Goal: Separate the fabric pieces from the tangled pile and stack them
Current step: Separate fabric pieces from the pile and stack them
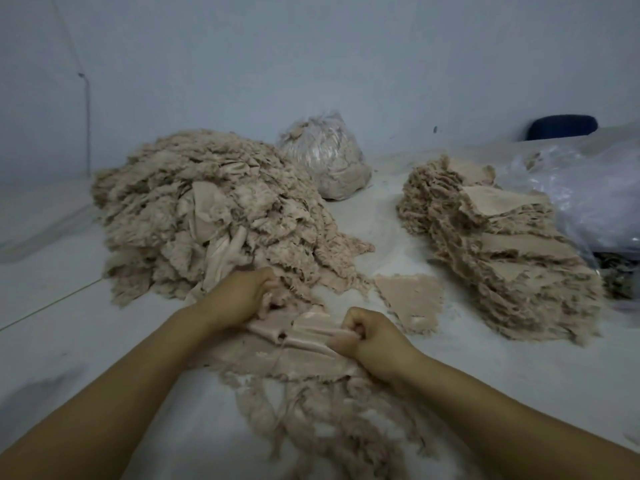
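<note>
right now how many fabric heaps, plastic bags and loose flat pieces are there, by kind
Beige frayed fabric heaps: 2, the tangled pile and the neat stack
Clear plastic bags: 2, a stuffed one and a crumpled one
Loose flat beige piece: 1
Total: 5

Head-worn camera, facing forward and down, close over pale work surface (398, 237)

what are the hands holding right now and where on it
Both hands grip one beige, frayed-edged fabric piece at the tangled pile's near edge: the left hand holds its left end, the right hand pinches its bunched right end.
</note>
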{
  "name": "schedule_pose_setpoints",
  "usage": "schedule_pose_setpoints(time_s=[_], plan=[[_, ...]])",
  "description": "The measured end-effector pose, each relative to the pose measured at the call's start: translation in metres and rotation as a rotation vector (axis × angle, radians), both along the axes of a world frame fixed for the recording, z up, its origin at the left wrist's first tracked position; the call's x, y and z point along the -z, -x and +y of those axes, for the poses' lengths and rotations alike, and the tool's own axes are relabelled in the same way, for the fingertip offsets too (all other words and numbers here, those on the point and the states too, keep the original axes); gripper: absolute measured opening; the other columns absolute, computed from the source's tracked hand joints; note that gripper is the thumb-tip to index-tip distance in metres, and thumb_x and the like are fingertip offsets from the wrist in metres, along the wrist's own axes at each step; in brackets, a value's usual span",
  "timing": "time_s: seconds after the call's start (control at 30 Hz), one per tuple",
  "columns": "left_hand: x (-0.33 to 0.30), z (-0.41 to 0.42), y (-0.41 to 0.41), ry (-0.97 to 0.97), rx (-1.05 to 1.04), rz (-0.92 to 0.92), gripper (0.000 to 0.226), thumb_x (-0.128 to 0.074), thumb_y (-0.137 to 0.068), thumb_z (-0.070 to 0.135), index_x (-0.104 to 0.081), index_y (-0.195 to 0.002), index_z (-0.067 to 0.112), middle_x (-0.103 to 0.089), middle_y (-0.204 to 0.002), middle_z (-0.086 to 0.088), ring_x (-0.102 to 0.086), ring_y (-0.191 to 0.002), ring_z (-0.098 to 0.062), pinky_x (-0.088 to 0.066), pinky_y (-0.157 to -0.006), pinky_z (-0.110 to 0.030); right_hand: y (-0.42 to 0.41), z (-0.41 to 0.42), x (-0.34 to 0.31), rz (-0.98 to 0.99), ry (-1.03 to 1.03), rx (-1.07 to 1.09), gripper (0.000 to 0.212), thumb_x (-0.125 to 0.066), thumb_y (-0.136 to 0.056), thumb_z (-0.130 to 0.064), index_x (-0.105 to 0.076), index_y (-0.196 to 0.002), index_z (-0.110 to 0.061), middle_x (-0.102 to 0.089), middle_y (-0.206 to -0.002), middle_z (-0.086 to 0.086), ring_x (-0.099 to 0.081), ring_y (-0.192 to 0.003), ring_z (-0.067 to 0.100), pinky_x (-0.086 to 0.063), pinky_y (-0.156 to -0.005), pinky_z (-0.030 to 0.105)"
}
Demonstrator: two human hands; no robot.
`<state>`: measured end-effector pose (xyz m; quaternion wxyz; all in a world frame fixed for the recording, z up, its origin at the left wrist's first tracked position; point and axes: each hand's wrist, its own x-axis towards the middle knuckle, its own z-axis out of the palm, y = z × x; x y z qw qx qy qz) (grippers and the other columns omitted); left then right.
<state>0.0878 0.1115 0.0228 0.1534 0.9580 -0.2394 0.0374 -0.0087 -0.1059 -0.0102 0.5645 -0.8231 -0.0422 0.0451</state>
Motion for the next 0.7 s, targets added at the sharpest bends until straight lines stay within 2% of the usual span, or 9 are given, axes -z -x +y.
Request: schedule_pose_setpoints(time_s=[0.1,0.2,0.27,0.3,0.37,0.5,0.57,0.63,0.7], plan=[[0.005,-0.013,0.004,-0.031,0.211,-0.03,0.038,-0.043,-0.086,-0.006,-0.06,-0.117,0.008,-0.056,-0.124,-0.002,-0.047,-0.12,-0.017,-0.035,-0.101,-0.028,0.007,-0.01,-0.002,0.056,-0.12,-0.029,0.019,-0.068,-0.088,-0.01,-0.053,-0.078,-0.017,-0.042,-0.064,-0.003,-0.036,-0.05,0.007,-0.033,-0.049,0.016],[0.013,-0.035,0.005,-0.072,0.335,0.072,0.034,-0.042,-0.098,0.018,-0.052,-0.131,0.02,-0.043,-0.128,0.018,-0.028,-0.12,0.001,-0.018,-0.111,-0.028,0.007,-0.01,-0.009,0.073,-0.222,-0.062,0.018,-0.061,-0.091,-0.004,-0.066,-0.081,-0.017,-0.056,-0.078,0.008,-0.045,-0.065,0.02,-0.038,-0.06,0.025],[0.017,-0.04,-0.001,-0.118,0.327,0.165,0.021,-0.043,-0.099,0.022,-0.062,-0.1,0.014,-0.059,-0.102,0.009,-0.044,-0.099,-0.006,-0.035,-0.095,-0.033,0.007,-0.015,-0.011,0.094,-0.304,-0.007,0.018,-0.06,-0.091,-0.001,-0.067,-0.081,-0.014,-0.06,-0.079,0.009,-0.05,-0.067,0.021,-0.042,-0.062,0.027],[0.018,-0.039,-0.003,-0.049,0.293,0.201,0.022,-0.044,-0.099,0.019,-0.057,-0.082,0.014,-0.058,-0.085,0.002,-0.047,-0.083,-0.01,-0.039,-0.083,-0.033,0.007,-0.019,-0.011,0.111,-0.332,0.011,0.015,-0.06,-0.091,-0.002,-0.067,-0.083,-0.012,-0.06,-0.079,0.009,-0.053,-0.067,0.019,-0.044,-0.062,0.026],[0.021,-0.04,-0.002,0.169,0.22,0.207,0.032,-0.042,-0.099,0.012,-0.044,-0.069,0.023,-0.047,-0.071,0.005,-0.041,-0.068,-0.008,-0.036,-0.069,-0.026,0.005,-0.026,-0.011,0.172,-0.345,-0.015,0.003,-0.065,-0.089,-0.007,-0.066,-0.088,-0.009,-0.06,-0.084,0.012,-0.053,-0.072,0.021,-0.045,-0.066,0.029],[0.026,-0.058,0.012,0.289,0.182,0.068,0.033,-0.041,-0.099,0.01,-0.038,-0.07,0.025,-0.044,-0.066,0.012,-0.044,-0.062,0.013,-0.031,-0.057,-0.007,-0.004,-0.019,-0.011,0.215,-0.203,-0.035,0.031,-0.077,-0.078,-0.038,-0.071,-0.093,-0.012,-0.071,-0.091,0.006,-0.066,-0.082,0.019,-0.053,-0.077,0.033],[0.025,-0.066,0.015,0.33,0.172,0.029,0.03,-0.039,-0.101,0.014,-0.038,-0.072,0.021,-0.043,-0.066,0.013,-0.043,-0.064,0.023,-0.031,-0.056,-0.006,-0.009,-0.007,-0.011,0.152,-0.109,0.015,0.042,-0.078,-0.074,-0.046,-0.066,-0.089,-0.009,-0.065,-0.081,0.006,-0.062,-0.072,0.019,-0.051,-0.068,0.031],[0.025,-0.068,0.015,0.367,0.131,-0.021,0.027,-0.039,-0.101,0.015,-0.04,-0.074,0.017,-0.042,-0.066,0.013,-0.043,-0.063,0.02,-0.03,-0.055,-0.01,-0.013,0.004,-0.007,0.015,-0.013,0.039,0.039,-0.073,-0.082,-0.038,-0.051,-0.074,-0.008,-0.043,-0.065,0.004,-0.041,-0.054,0.012,-0.033,-0.053,0.022],[0.026,-0.062,0.012,0.374,0.079,-0.034,0.021,-0.039,-0.1,0.012,-0.043,-0.08,0.012,-0.043,-0.066,0.008,-0.045,-0.061,0.007,-0.03,-0.055,-0.016,-0.017,0.005,-0.003,-0.097,-0.057,0.152,0.033,-0.066,-0.089,-0.029,-0.042,-0.069,-0.016,-0.035,-0.063,0.0,-0.033,-0.056,0.01,-0.029,-0.054,0.025]])
